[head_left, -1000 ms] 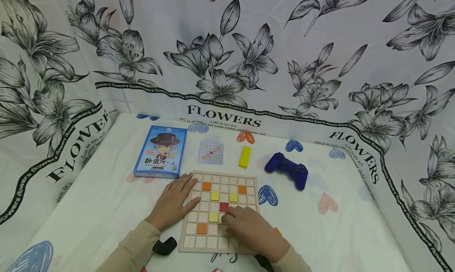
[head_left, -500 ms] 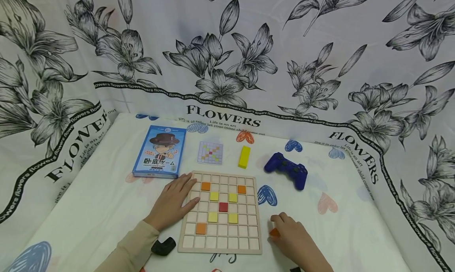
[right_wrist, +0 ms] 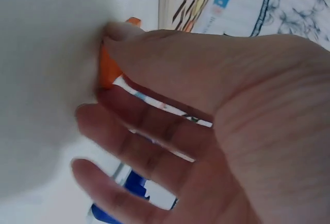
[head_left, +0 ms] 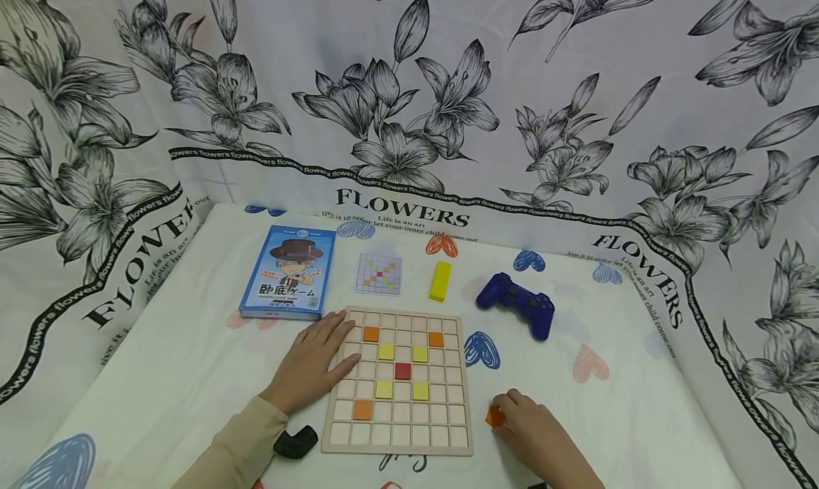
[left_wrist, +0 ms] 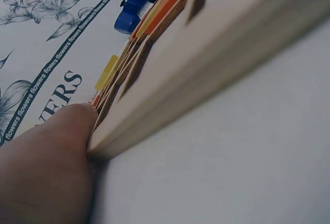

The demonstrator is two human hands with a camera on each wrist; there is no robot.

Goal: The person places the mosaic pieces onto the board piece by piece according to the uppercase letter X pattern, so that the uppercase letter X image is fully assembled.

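Note:
A square wooden grid board lies flat in the head view. On it sit a red tile in the middle, several yellow tiles diagonally around that, and orange tiles at upper left, upper right and lower left. My left hand rests along the board's left edge, fingers relaxed and thumb over the frame. To the right of the board, my right hand pinches an orange tile close over the cloth. The right wrist view shows this orange tile between thumb and index finger, other fingers loose.
Behind the board lie a blue game box, a small printed pattern card, a yellow block and a dark blue game controller. A black object is beside the left sleeve. Flower-print curtain surrounds the heart-print cloth.
My right hand has left the board for the orange tile on its right side and now pinches it. A yellow tile shows at lower right of the red one. The left hand stays put.

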